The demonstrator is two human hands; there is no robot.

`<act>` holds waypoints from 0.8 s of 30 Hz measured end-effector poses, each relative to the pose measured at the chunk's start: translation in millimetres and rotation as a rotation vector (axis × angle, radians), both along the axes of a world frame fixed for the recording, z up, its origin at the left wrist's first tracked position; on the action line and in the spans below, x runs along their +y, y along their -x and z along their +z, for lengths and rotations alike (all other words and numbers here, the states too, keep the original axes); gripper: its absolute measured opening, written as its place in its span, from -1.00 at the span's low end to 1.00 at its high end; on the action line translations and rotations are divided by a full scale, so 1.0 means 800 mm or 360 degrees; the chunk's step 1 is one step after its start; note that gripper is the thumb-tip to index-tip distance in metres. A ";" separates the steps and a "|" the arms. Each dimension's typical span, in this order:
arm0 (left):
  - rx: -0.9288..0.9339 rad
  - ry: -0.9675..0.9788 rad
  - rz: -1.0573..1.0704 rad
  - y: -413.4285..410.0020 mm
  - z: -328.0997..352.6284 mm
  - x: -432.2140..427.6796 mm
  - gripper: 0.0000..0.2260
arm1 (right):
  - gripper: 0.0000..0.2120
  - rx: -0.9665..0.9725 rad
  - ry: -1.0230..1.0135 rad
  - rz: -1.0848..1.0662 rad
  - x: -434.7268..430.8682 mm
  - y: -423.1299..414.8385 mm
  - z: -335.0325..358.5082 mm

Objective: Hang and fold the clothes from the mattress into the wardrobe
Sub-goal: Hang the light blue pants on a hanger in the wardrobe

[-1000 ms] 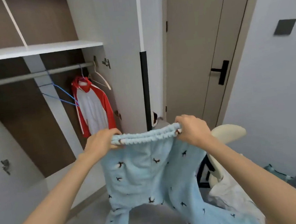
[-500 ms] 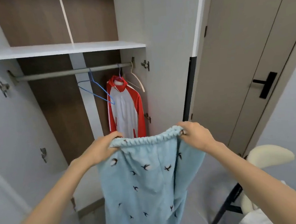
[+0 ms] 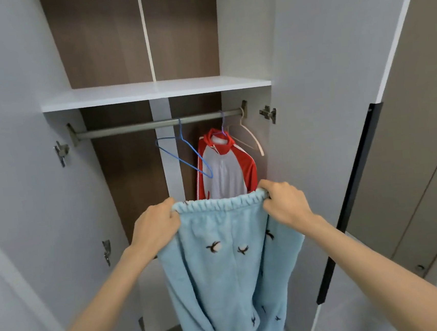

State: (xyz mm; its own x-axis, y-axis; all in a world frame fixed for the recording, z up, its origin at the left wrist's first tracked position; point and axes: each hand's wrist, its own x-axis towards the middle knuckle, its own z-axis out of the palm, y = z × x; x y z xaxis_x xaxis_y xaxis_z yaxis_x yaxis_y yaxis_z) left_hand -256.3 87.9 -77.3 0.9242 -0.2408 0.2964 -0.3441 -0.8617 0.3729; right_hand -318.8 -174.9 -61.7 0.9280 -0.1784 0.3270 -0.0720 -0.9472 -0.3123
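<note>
Light blue fleece trousers (image 3: 227,266) with small dark bird prints hang in front of me by their elastic waistband. My left hand (image 3: 155,224) grips the waistband's left end and my right hand (image 3: 282,203) grips its right end. Behind them the open wardrobe has a grey hanging rail (image 3: 128,127). On the rail hang an empty blue wire hanger (image 3: 184,155), a red and white jacket (image 3: 226,172) and an empty white hanger (image 3: 249,135).
A white shelf (image 3: 151,90) runs above the rail. The wardrobe's left door (image 3: 21,184) and right door (image 3: 328,128) stand open on either side. A beige room door (image 3: 429,145) is at the far right.
The view has turned left and closer to the wardrobe, which now fills the frame. Both hands keep their grip on the waistband, and the trousers' legs have swung together.
</note>
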 end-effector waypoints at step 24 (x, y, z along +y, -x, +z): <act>0.0106 0.0633 0.0090 -0.458 0.002 0.023 -0.87 | -0.53 0.0093 -0.0767 0.0228 0.061 -0.610 -0.007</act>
